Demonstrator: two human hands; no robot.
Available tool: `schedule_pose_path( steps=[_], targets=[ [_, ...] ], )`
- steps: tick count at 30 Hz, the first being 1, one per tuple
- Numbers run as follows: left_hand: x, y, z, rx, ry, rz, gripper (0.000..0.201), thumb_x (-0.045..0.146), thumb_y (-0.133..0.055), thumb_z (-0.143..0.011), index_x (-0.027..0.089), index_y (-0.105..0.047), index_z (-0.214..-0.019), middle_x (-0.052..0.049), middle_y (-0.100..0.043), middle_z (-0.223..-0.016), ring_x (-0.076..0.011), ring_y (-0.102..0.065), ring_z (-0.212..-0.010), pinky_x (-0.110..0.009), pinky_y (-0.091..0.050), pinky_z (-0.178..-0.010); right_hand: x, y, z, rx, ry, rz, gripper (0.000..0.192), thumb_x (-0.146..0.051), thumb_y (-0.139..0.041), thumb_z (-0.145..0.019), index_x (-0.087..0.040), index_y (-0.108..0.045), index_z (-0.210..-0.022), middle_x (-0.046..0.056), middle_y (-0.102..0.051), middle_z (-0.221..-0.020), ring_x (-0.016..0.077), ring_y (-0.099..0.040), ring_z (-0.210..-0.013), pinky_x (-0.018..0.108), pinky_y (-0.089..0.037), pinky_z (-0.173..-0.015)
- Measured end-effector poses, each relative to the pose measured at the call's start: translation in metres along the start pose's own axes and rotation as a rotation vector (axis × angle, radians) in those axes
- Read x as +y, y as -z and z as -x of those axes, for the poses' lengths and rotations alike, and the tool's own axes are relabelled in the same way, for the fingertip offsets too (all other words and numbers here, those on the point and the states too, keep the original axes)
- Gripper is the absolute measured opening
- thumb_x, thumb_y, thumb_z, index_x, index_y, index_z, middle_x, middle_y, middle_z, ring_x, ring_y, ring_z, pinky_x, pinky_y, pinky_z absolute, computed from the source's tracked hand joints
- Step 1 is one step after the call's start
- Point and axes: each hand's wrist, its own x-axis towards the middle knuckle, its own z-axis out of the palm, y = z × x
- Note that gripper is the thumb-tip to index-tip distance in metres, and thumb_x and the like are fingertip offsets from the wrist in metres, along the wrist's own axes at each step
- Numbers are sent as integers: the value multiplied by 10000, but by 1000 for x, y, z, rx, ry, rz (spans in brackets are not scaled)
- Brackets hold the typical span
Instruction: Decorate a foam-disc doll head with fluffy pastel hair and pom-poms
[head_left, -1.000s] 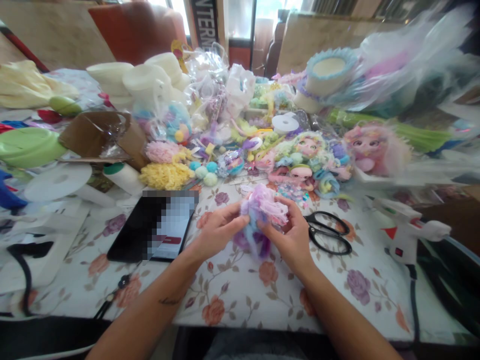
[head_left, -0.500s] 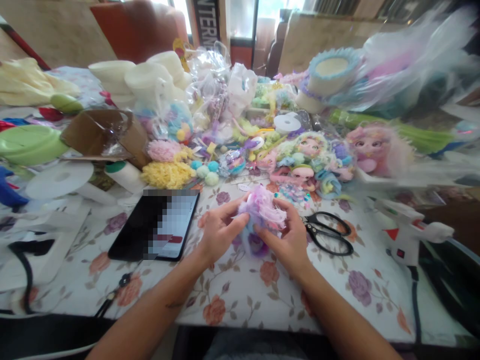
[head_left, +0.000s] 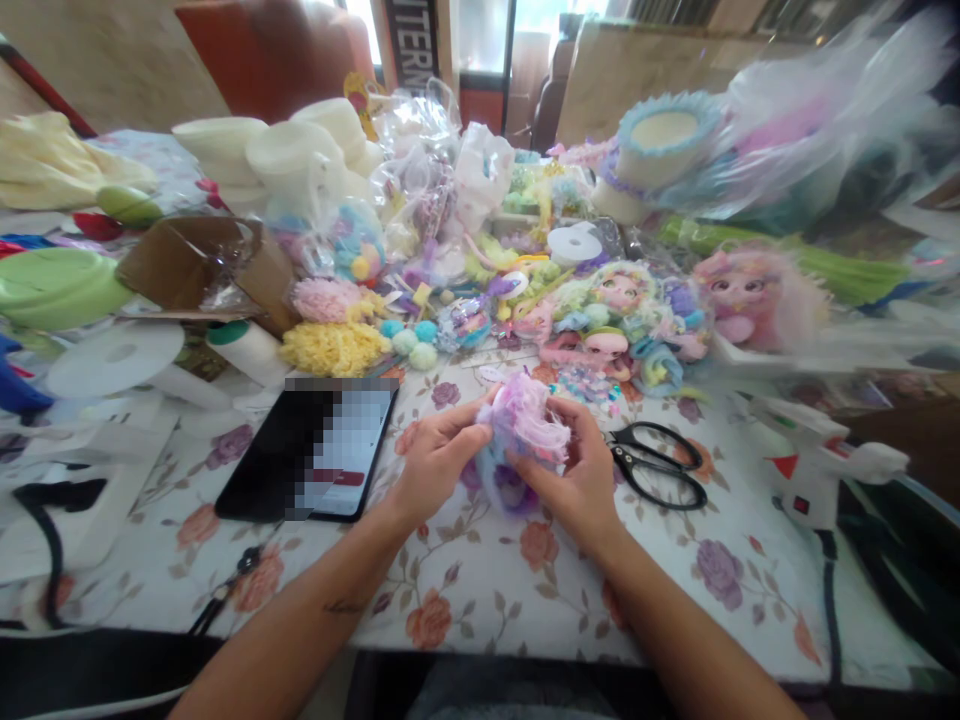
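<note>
Near the centre of the frame, both hands held a fluffy purple and pink tuft (head_left: 517, 440) just above the flowered bench (head_left: 480, 580); the left hand (head_left: 433, 462) pinched its left side with closed fingers; the right hand (head_left: 577, 480) cupped its right side, fingers curled around it; black scissors (head_left: 654, 462) lay just right of the right hand; a tablet (head_left: 311, 455) lay to the left.

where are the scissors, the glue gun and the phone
scissors (head_left: 658, 465), head view, on the black handle loops
glue gun (head_left: 814, 462), head view, on its white body
phone (head_left: 311, 452), head view, on the dark screen
</note>
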Motion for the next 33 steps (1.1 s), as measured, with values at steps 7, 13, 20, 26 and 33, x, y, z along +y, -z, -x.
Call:
schedule_pose_path(
  steps=[7,13,20,26,33],
  targets=[
    [-1,-1,-2,-2,33,-1,366,403,-618,-873,193,-757,-1139,-63,-786,-1013,-272,-699,-1049,-345,-570,-870,-4,0,-2,17,-59,-36,487,-342,-804,-717,-243,-582,-1139,66,-698,-1100,254,-684,-1008,403,-565,-886],
    [2,-5,-1,70,2,45,397,434,-642,-880,192,-746,-1177,-66,-762,-1153,-274,-650,-1183,-322,-534,-928,1,-1,0,4,-52,-5,496,-340,-809,-721,-249,-589,-1156,62,-696,-1125,251,-675,-1038,387,-552,-889],
    [-6,-6,2,169,22,1,367,418,-629,-893,199,-758,-1158,-63,-774,-1128,-283,-657,-1184,-313,-546,-876,2,-2,2,-24,-42,31,501,-353,-809,-722,-243,-600,-1163,59,-704,-1109,253,-675,-1013,389,-549,-879],
    [-3,-9,1,169,-16,-45,335,395,-621,-892,202,-769,-1122,-63,-775,-1125,-283,-665,-1177,-349,-547,-930,3,-1,2,-21,-12,23,498,-332,-805,-721,-251,-600,-1166,53,-710,-1104,250,-682,-1001,384,-555,-866],
    [7,-12,2,216,-85,-212,306,366,-601,-884,194,-788,-1055,-47,-801,-978,-268,-725,-993,-352,-572,-874,4,-1,3,-15,-25,41,494,-327,-797,-706,-256,-607,-1157,55,-715,-1116,256,-687,-993,386,-559,-841]
  ],
)
